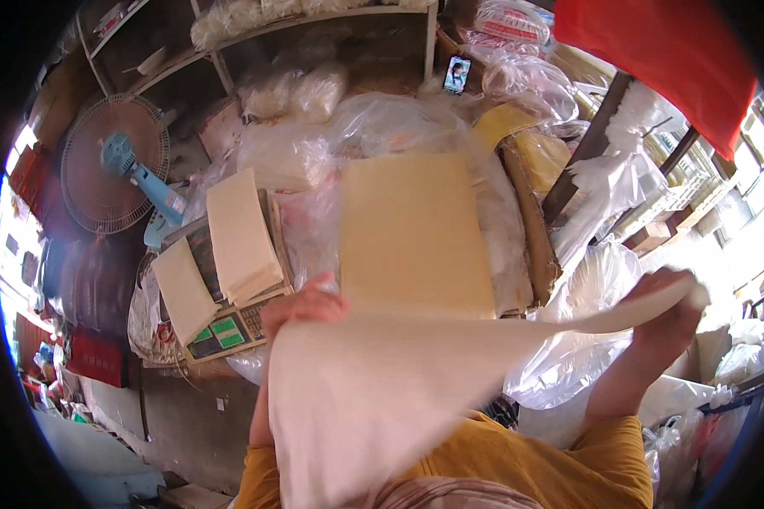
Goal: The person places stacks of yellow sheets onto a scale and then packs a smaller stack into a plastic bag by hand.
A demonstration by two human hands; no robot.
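Note:
A large, thin cream sheet stretches between my two hands, blurred by motion; I cannot tell whether it is dough skin or another material. My left hand is at its upper left corner, with the fingers partly hidden. Out to the right, my right hand grips the opposite corner, raised and bunched. Beyond the sheet lies a flat rectangular stack of yellowish sheets. Left of it, a folded stack of cream sheets and a smaller folded piece rest on a digital scale.
A blue electric fan stands at the left. Clear plastic bags lie behind the yellowish stack. A lit phone leans at the back. Red cloth hangs at upper right, above a dark post and more plastic.

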